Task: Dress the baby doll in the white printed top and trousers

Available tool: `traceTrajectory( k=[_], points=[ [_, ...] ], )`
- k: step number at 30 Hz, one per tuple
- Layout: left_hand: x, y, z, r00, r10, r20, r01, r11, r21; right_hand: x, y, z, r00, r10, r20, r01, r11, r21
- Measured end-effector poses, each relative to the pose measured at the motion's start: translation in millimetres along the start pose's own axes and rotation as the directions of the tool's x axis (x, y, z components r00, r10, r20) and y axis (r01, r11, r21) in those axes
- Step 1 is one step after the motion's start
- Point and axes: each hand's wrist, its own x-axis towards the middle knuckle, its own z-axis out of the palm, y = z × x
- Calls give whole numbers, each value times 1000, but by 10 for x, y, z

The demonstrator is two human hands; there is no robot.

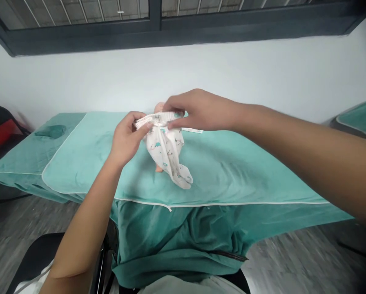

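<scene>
White baby pants (167, 151) with small teal and grey prints hang from both my hands above a green-covered bed. Pinching the left end of the ribbed waistband is my left hand (129, 136). My right hand (192, 110) grips the waistband's right part, thumb in front and fingers behind. The pants' lower end hangs down and to the right, close to the cover. Behind them lies a baby doll, mostly hidden; part of its head (159, 107) shows above the waistband and a foot (159, 168) below. A white strip (192, 130) sticks out at the right.
The bed's green cover (247, 171) has white piping and drapes over the front edge. A face opening (51, 131) is at its left end. A white wall and a dark window frame (155, 32) rise behind. Chairs (36, 261) stand at left and lower left.
</scene>
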Motion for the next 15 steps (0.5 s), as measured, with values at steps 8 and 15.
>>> traceTrajectory(
  k=[8,15],
  points=[
    [-15,195,9,985,-38,170,48,997,-56,-116,-281,25,953,37,300,-48,998,31],
    [-115,315,46,924,-158,348,102,979,174,-107,-244,195,996,67,55,-86,868,489]
  ],
)
